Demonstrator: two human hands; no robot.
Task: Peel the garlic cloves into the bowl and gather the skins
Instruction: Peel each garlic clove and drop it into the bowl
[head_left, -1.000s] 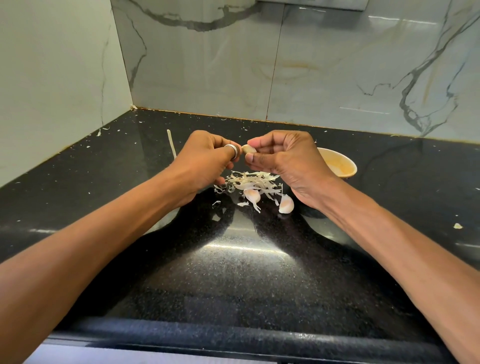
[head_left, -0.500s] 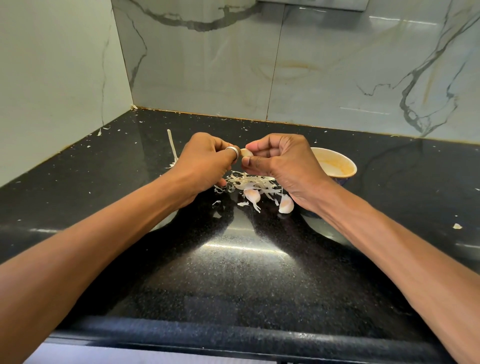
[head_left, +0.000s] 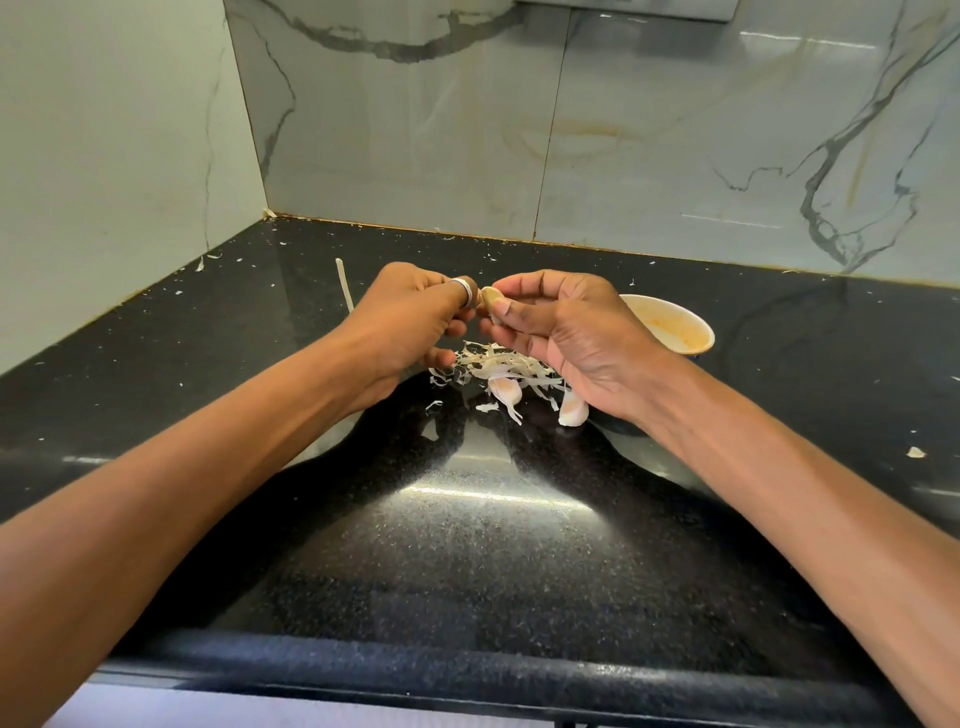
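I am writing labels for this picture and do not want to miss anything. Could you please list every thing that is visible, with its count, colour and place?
held clove: one, pale yellow, between both hands, above the skins
loose cloves: two, white-pink, on the counter at the pile's near edge
skins: one pile, white, below the hands
scraps: many, white, scattered on the counter
strip: one, pale, behind the left hand
bowl: one, cream, orange-stained inside, behind the right hand
counter: one, black, speckled
wall: pale veined tiles, behind and left
ring: one, silver, on a left finger
left hand: one, pinches the clove
right hand: one, pinches the clove
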